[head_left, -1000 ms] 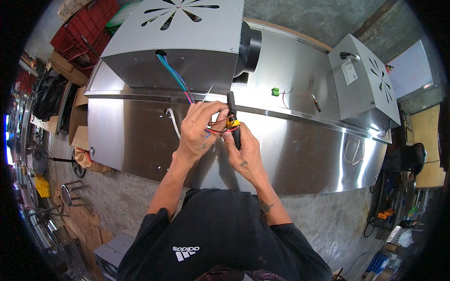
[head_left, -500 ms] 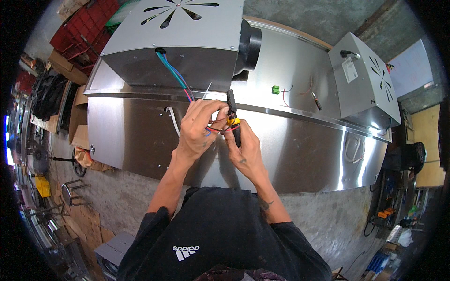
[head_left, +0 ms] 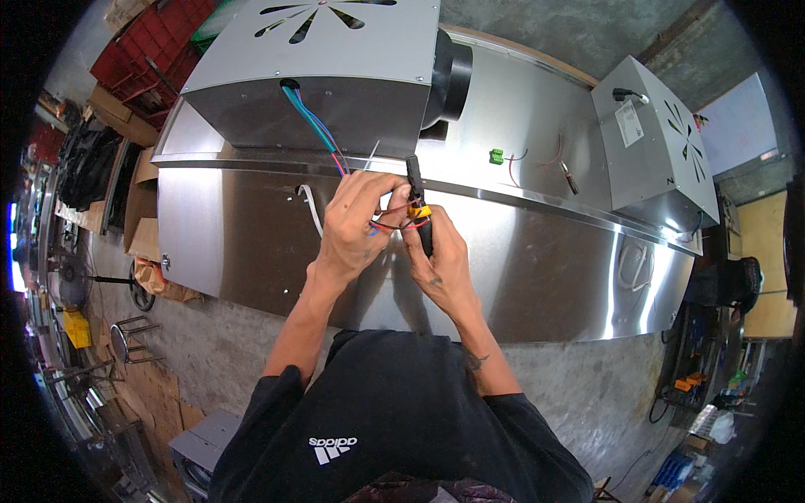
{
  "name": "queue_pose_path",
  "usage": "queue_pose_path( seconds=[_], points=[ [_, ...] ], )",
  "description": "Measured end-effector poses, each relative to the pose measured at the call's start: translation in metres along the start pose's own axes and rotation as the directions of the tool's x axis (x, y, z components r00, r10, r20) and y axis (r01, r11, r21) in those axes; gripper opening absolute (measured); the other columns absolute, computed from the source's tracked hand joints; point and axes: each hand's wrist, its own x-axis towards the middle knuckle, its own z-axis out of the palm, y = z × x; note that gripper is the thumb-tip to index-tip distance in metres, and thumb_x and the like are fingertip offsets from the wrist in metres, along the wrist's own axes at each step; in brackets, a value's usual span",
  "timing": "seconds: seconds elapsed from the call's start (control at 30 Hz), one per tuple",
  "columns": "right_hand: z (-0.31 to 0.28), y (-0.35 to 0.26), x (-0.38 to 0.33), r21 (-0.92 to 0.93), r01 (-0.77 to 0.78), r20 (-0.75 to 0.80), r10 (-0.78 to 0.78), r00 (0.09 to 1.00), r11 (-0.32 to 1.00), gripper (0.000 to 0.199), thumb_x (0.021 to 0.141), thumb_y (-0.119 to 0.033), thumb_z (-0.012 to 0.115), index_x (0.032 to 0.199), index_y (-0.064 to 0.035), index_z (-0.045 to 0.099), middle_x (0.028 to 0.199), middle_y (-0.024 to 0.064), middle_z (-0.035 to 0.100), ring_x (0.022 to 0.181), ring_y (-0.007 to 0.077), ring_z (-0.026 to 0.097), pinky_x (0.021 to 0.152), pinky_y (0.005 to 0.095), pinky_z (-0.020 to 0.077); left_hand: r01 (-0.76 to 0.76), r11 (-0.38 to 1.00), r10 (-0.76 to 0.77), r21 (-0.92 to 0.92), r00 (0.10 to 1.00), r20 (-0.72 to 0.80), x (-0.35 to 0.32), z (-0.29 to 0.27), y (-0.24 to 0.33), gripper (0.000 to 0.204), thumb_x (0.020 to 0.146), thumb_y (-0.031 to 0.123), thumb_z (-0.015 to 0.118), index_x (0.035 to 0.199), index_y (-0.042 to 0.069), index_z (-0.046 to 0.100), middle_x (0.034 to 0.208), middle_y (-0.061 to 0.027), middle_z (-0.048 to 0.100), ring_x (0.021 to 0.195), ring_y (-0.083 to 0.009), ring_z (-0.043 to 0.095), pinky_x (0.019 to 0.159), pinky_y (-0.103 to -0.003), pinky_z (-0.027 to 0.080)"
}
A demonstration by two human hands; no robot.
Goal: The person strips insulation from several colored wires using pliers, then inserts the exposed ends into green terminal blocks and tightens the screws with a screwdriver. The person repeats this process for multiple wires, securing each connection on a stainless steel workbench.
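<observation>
A cluttered workshop with a rough concrete floor (head_left: 587, 386) surrounds a long stainless-steel hood body (head_left: 520, 251) that lies across the middle of the view. Above its top edge, the coloured wires (head_left: 314, 126) run from a hole in the grey blower housing (head_left: 319, 67) down to the two hands, which meet just over the steel face.

The right hand (head_left: 440, 264) is closed around a black-handled tool with a yellow collar (head_left: 417, 205), held upright, its tip pointing away from the person. The left hand (head_left: 356, 222) is pinched on the thin red and blue wire ends beside that collar. The hands are touching, fingers overlapping at the wires.

For this joining step to go well, it seems best to keep the wire ends short and taut between the left fingertips, hold the tool steady and square to them, and let both wrists stay close together so nothing slips.

Both forearms rise from the lower edge and converge, the left wrist bent inward, the right nearly straight. A second grey housing (head_left: 654, 142) sits well apart on the right, with a small green connector (head_left: 496, 156) between them.
</observation>
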Motion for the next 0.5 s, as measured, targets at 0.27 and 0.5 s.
queue_pose_path(
  seconds=[0.27,0.5],
  points=[
    [0.002,0.004,0.0,0.006,-0.002,0.0,0.002,1.0,1.0,0.025,0.11,-0.017,0.064,0.119,0.0062,0.059,0.101,0.0221,0.062,0.087,0.0368,0.065,0.077,0.0451,0.0522,-0.015,1.0,0.015,0.015,1.0,-0.019,0.002,0.0,-0.002,0.02,0.093,0.005,0.083,0.109,0.0,0.073,0.1,-0.0095,0.074,0.081,-0.021,0.066,0.069,-0.034,0.053],
    [0.006,0.007,0.002,0.027,0.044,-0.054,-0.043,0.998,0.999,0.022,0.111,-0.018,0.064,0.109,0.0044,0.06,0.092,0.0167,0.06,0.075,0.0271,0.06,0.068,0.0407,0.0493,0.077,0.996,-0.079,-0.037,0.996,-0.041,0.002,0.001,0.001,0.016,0.097,0.008,0.08,0.108,-0.001,0.072,0.098,-0.0101,0.074,0.08,-0.017,0.07,0.07,-0.031,0.057]
  ],
)
